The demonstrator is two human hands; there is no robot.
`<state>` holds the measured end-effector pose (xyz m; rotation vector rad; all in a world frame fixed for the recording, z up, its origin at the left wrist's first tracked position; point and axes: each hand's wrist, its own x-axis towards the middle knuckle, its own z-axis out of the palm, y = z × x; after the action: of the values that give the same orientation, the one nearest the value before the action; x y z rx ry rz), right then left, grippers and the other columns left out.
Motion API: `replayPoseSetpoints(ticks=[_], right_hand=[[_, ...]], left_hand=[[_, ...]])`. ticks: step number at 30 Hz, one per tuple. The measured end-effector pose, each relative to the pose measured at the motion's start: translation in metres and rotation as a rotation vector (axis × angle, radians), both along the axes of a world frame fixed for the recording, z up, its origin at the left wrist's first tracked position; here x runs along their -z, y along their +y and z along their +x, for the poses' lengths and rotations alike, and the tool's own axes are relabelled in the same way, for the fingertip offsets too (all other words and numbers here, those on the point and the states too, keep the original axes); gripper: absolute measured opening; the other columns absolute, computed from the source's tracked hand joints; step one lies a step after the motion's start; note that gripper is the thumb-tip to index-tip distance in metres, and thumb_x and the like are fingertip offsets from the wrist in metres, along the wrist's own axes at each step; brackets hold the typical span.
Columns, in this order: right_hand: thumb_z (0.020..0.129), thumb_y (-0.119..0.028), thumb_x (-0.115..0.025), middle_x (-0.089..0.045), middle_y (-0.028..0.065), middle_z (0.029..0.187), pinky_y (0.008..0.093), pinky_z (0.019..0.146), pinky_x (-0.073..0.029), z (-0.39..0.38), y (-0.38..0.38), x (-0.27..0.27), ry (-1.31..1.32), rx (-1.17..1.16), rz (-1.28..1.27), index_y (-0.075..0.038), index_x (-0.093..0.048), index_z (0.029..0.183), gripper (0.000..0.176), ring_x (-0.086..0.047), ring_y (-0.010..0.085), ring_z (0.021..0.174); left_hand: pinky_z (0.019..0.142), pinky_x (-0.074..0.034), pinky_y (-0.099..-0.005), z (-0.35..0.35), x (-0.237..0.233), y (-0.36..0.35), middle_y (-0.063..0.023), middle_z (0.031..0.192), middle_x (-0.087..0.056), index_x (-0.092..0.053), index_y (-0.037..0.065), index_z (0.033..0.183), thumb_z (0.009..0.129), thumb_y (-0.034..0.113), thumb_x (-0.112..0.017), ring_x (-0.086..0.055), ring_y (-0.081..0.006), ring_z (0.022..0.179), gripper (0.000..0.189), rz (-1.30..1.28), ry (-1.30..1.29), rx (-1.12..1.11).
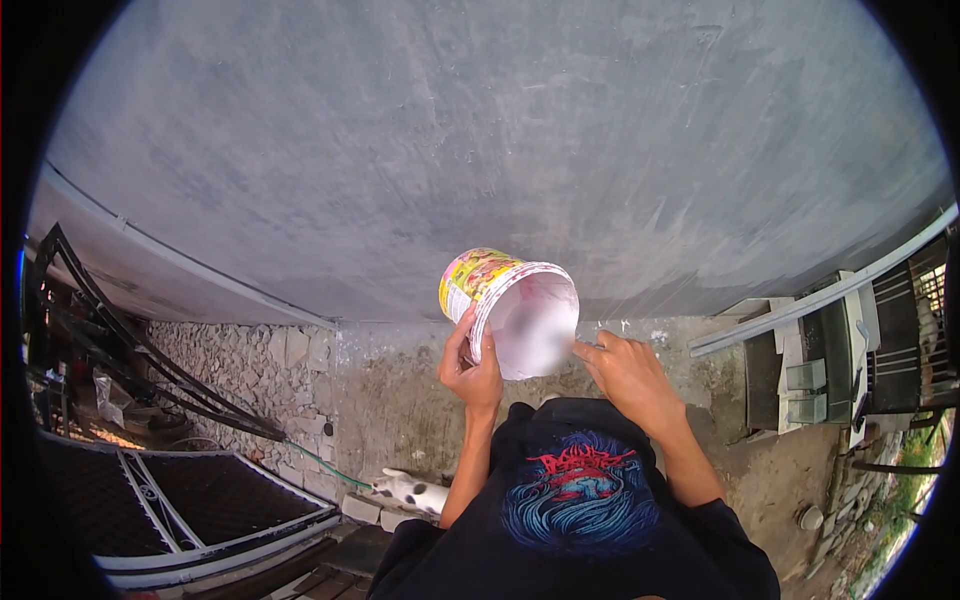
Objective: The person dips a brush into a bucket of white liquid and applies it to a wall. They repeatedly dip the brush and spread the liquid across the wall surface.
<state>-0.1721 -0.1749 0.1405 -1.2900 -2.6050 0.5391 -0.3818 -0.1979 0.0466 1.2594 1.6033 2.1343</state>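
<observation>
My left hand (472,368) is wrapped round the rim of a tilted plastic bucket (480,275) with a yellow and pink label. The bucket's open mouth faces me and shows a whitish, smeared inside, partly blurred. At the right side of the rim is my right hand (625,375), its fingers closed at the bucket's edge. What those fingers pinch is too small and blurred to make out.
A grey wall (480,130) rises in front. Below, a white cat with dark spots (412,492) is by a green hose (325,462). Black metal frames and a gate (190,500) stand left, rubble (240,370) beyond. Boards and boxes (790,370) are at right.
</observation>
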Motion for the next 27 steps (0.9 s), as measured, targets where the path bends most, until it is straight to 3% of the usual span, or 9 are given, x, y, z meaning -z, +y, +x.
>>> replayPoseSetpoints(ticks=[9, 12, 27], right_hand=[[0.090, -0.014, -0.059, -0.059, 0.0167, 0.085, 0.0471, 0.067, -0.051, -0.003, 0.000, 0.007, 0.008, -0.007, 0.018, -0.016, -0.064, 0.124, 0.034, -0.063, 0.0371, 0.077], [0.090, -0.014, -0.059, -0.059, 0.0168, 0.085, 0.0470, 0.067, -0.051, -0.003, 0.002, 0.007, 0.008, -0.012, 0.021, -0.016, -0.064, 0.124, 0.034, -0.063, 0.0372, 0.077], [0.089, -0.013, -0.061, -0.059, 0.0158, 0.086, 0.0469, 0.068, -0.051, -0.005, 0.004, 0.011, 0.016, -0.023, 0.012, -0.016, -0.063, 0.125, 0.036, -0.062, 0.0367, 0.079]], left_hand=[[0.094, -0.050, -0.0370, 0.002, -0.001, -0.002, -0.0245, 0.116, -0.066, -0.062, -0.006, 0.114, 0.084, -0.010, -0.064, -0.065, -0.0284, 0.110, 0.030, -0.011, 0.051, -0.030], [0.097, -0.050, -0.0361, 0.002, -0.001, -0.002, -0.0243, 0.117, -0.066, -0.060, -0.008, 0.117, 0.089, -0.006, -0.063, -0.065, -0.0248, 0.108, 0.028, -0.002, 0.099, -0.030], [0.100, -0.048, -0.0392, 0.002, 0.005, -0.003, -0.0255, 0.118, -0.064, -0.059, -0.008, 0.116, 0.089, -0.006, -0.062, -0.063, -0.0286, 0.112, 0.027, 0.016, 0.139, -0.043]])
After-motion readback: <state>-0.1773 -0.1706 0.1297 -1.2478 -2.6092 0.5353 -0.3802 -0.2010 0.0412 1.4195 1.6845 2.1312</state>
